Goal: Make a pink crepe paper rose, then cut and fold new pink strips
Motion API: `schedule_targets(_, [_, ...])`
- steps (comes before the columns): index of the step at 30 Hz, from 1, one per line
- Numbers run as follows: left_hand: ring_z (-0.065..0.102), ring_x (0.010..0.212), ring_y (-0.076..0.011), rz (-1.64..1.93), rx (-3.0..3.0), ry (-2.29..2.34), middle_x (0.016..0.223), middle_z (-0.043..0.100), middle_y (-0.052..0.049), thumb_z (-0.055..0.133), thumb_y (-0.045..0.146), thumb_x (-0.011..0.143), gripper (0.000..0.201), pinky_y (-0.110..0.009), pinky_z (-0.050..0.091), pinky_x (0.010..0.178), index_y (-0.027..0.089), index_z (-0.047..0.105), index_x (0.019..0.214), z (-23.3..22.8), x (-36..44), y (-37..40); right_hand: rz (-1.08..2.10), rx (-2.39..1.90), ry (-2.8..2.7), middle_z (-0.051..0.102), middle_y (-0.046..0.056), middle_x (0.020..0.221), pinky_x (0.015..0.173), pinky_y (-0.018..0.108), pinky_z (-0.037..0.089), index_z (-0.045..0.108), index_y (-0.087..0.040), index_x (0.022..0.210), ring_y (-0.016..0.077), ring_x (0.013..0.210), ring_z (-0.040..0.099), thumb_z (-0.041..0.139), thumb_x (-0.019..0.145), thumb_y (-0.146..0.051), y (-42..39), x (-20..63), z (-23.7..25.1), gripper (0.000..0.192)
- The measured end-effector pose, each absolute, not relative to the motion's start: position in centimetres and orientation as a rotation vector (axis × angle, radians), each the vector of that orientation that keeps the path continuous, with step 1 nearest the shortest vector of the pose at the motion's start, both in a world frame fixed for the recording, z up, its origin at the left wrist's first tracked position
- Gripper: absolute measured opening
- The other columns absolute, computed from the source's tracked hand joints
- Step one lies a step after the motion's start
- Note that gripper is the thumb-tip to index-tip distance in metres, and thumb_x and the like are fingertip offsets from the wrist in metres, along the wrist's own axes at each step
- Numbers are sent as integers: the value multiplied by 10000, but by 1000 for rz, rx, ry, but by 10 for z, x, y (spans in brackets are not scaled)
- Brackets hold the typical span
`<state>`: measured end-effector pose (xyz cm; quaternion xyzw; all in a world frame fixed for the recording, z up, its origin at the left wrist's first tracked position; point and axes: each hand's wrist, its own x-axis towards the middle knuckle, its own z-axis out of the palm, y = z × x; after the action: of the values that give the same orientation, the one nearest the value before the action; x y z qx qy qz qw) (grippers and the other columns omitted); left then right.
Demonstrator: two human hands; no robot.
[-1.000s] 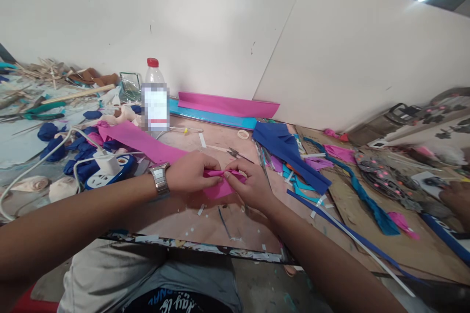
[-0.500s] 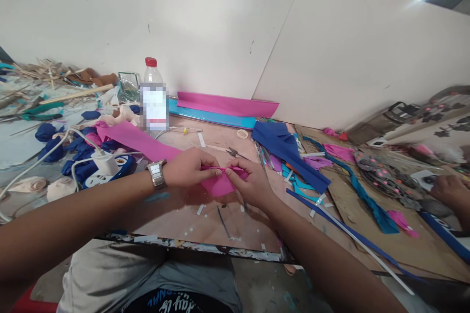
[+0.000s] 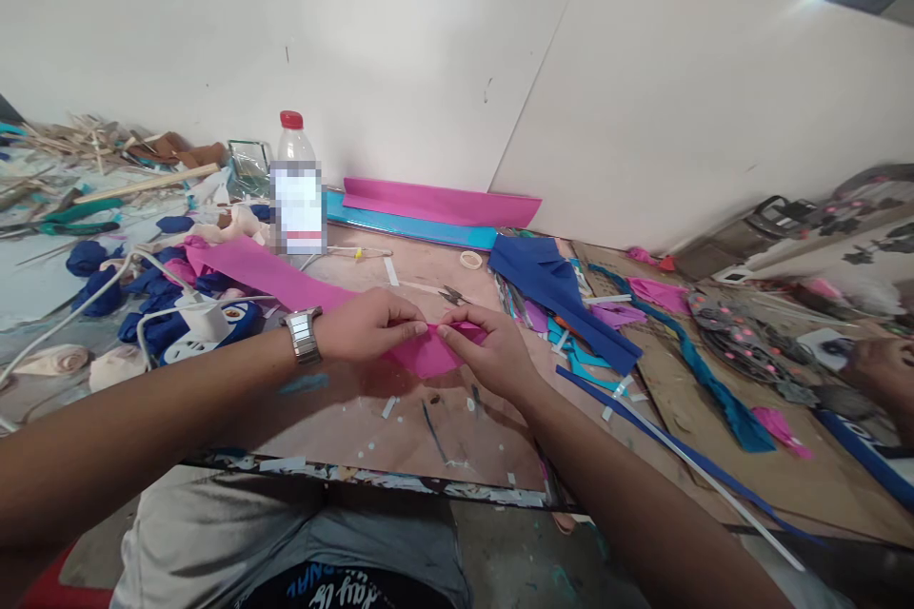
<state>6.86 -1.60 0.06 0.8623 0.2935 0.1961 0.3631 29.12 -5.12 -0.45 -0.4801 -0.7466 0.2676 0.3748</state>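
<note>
At centre of the bench [image 3: 400,442], both hands pinch one end of a magenta strip [image 3: 286,274] that runs off toward ten o'clock. Left hand [image 3: 367,324], with a metal wristwatch [image 3: 303,335] at the wrist, has its fingers [image 3: 410,316] closed narrowly on the strip's folded end; right hand [image 3: 489,352] meets it, fingers [image 3: 457,335] gripping the same fold. This strip looks thin, smooth and matte, flat along its length and creased into a rounded flap between the hands. At twelve o'clock from the hands stands a clear plastic bottle [image 3: 296,186] with a red cap. Blue sheet scraps [image 3: 553,290] lie at two o'clock, soft and limp-edged. A white charger cable [image 3: 86,304] curls at nine o'clock over the worn, paint-flecked wooden surface.
</note>
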Motion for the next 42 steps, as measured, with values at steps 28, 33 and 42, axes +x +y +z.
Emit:
schedule_targets(28, [428,573,-97,537,2125,841,600,511,25,546,441,946,396,-234,293,538,131,644,719,4,72,-21,669,-1184,-1899,799,35,845,712,290,550,787,-208,856,205,778,735,714,834,-258,-51,290,-8,91])
schedule_targets(33, [462,601,-105,511,2087,821,642,561,12,550,392,937,336,-233,321,557,123,695,798,2,72,-19,624,-1121,-1945,799,42,870,738,285,560,788,-210,888,196,794,737,716,834,-213,-55,288,-6,90])
schedule_targets(42, [514,644,-104,441,1985,789,759,666,-2,522,149,842,249,-218,368,594,131,748,947,6,69,-14,548,-1003,-2002,792,43,870,756,287,555,784,-224,903,185,804,732,687,857,-183,-53,289,-9,115])
